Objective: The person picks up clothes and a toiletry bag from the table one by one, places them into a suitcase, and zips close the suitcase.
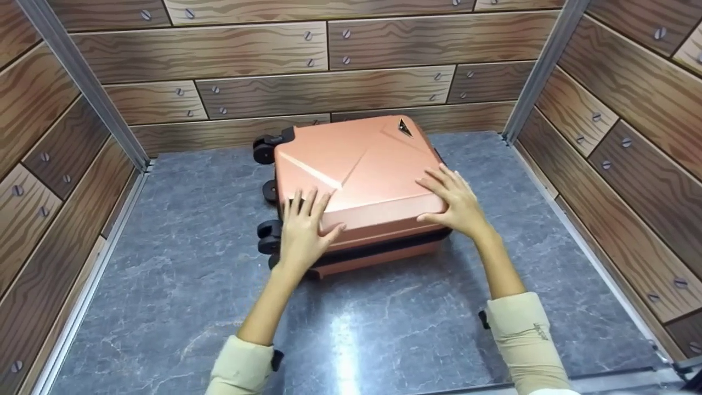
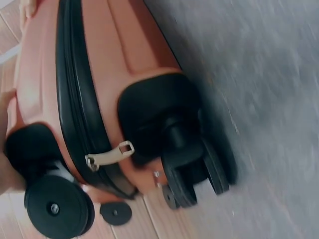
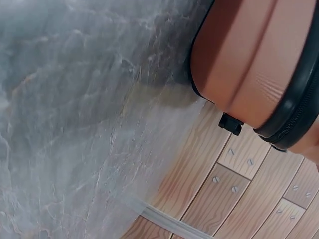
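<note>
A rose-gold hard-shell suitcase lies flat on the grey marbled surface, its black wheels toward the left. My left hand rests on its near left corner, fingers spread over the top face beside the wheels. On the near right corner rests my right hand, fingers extended over the top and thumb along the side. In the left wrist view a black zipper band runs round the middle, with a metal zipper pull by the wheel housing. The right wrist view shows the suitcase's opposite end with a small black foot.
Wood-plank-patterned walls stand at the back, left and right. Metal corner posts and rails edge the marbled surface, which extends round the suitcase on every side. A bright reflection shows in front.
</note>
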`<state>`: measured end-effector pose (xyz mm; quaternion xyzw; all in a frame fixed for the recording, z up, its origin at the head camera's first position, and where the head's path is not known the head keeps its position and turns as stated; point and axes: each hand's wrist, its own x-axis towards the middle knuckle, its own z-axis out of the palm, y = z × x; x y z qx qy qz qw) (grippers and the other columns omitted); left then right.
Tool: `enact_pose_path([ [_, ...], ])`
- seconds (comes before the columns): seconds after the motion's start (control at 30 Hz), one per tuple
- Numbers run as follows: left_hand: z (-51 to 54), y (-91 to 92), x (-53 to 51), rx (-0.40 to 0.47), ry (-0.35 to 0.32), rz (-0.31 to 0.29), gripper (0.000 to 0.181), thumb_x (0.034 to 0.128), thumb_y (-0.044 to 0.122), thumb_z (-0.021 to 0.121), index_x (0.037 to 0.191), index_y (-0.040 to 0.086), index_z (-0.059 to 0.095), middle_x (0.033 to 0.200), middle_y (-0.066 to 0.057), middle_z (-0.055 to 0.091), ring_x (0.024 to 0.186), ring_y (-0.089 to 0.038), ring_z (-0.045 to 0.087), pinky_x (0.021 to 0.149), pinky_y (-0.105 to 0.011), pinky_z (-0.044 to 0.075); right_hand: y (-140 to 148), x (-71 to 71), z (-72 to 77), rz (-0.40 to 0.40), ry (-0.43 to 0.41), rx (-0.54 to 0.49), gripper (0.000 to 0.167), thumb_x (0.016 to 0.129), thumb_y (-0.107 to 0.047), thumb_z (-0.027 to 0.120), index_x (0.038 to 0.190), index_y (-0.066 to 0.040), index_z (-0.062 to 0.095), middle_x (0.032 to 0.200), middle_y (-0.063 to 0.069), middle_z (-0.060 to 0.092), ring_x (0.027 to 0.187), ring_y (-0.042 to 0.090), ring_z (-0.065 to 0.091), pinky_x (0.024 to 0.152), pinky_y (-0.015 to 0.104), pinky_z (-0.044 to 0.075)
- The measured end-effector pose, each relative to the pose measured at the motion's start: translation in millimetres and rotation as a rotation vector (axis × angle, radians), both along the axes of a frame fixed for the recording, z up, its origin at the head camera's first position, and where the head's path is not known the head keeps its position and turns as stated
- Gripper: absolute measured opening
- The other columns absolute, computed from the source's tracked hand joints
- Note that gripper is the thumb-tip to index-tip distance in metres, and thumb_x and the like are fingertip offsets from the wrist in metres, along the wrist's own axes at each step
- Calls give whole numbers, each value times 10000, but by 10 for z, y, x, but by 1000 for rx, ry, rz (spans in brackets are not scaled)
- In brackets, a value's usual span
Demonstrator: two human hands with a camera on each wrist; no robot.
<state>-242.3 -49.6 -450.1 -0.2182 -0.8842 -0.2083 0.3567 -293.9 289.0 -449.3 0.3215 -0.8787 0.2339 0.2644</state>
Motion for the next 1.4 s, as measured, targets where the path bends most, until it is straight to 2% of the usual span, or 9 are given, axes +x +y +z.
enact_pose_path([
  [0.2, 24, 342, 131, -43, -14, 169, 652, 775, 515, 648, 1284, 121, 550, 1298, -180, 487, 1240, -435, 334, 1029, -558, 169, 133, -20, 10, -119, -129, -49, 772, 650, -401, 775, 1339, -200, 492, 1434, 29, 355, 1329, 297, 224, 1046, 527, 136],
  [0.43, 38, 715, 259, -112, -12, 324, 685, 781, 537, 630, 1298, 97, 536, 1321, -189, 462, 1239, -456, 321, 1017, -551, 217, 239, -41, -1, -224, -170, -76, 734, 705, -388, 721, 1357, -169, 466, 1455, 55, 315, 1314, 331, 246, 1009, 579, 175],
  [0.67, 76, 752, 278, -222, 60, 377, 686, 789, 575, 595, 1269, 85, 561, 1288, -173, 500, 1191, -437, 400, 977, -537, 304, 240, -14, 4, -254, -211, -122, 721, 745, -375, 723, 1378, -180, 440, 1471, 57, 280, 1314, 368, 225, 1008, 605, 134],
  [0.73, 114, 676, 265, -265, 35, 330, 709, 794, 598, 563, 1293, 95, 537, 1299, -150, 497, 1192, -423, 406, 982, -533, 300, 218, 12, 13, -253, -214, -130, 731, 748, -374, 735, 1383, -175, 433, 1476, 57, 269, 1328, 350, 198, 1030, 576, 101],
  [0.8, 177, 562, 246, -323, -56, 247, 737, 813, 619, 506, 1349, 115, 473, 1343, -113, 460, 1224, -405, 375, 1005, -532, 260, 179, 38, 9, -253, -199, -116, 746, 755, -399, 725, 1389, -149, 421, 1475, 70, 268, 1341, 325, 172, 1055, 529, 67],
  [0.97, 373, 164, 102, -411, -362, -63, 707, 874, 615, 390, 1446, 211, 301, 1453, -20, 302, 1327, -339, 208, 1053, -529, 98, -34, 135, -15, -232, -66, -49, 768, 774, -474, 666, 1371, -56, 423, 1426, 124, 345, 1333, 304, 212, 1079, 447, 51],
  [1.03, 409, -3, 4, -411, -423, -177, 673, 887, 611, 364, 1449, 249, 286, 1471, -2, 258, 1346, -312, 157, 1059, -517, 52, -161, 181, -21, -210, -5, -27, 747, 794, -501, 632, 1351, -40, 445, 1394, 136, 389, 1312, 326, 256, 1074, 465, 81],
  [1.17, 394, -295, -196, -378, -438, -321, 657, 879, 636, 340, 1436, 288, 314, 1480, 17, 239, 1359, -273, 119, 1068, -489, 3, -458, 262, -22, -151, 77, 11, 688, 837, -544, 550, 1305, -42, 499, 1343, 127, 454, 1265, 384, 315, 1054, 506, 144],
  [1.4, 222, -431, -363, -298, -280, -378, 655, 859, 630, 407, 1394, 252, 418, 1446, 0, 335, 1344, -273, 190, 1065, -501, 25, -981, 472, -56, -122, 116, -18, 627, 837, -559, 537, 1271, -107, 547, 1338, 81, 469, 1243, 454, 305, 1026, 558, 176],
])
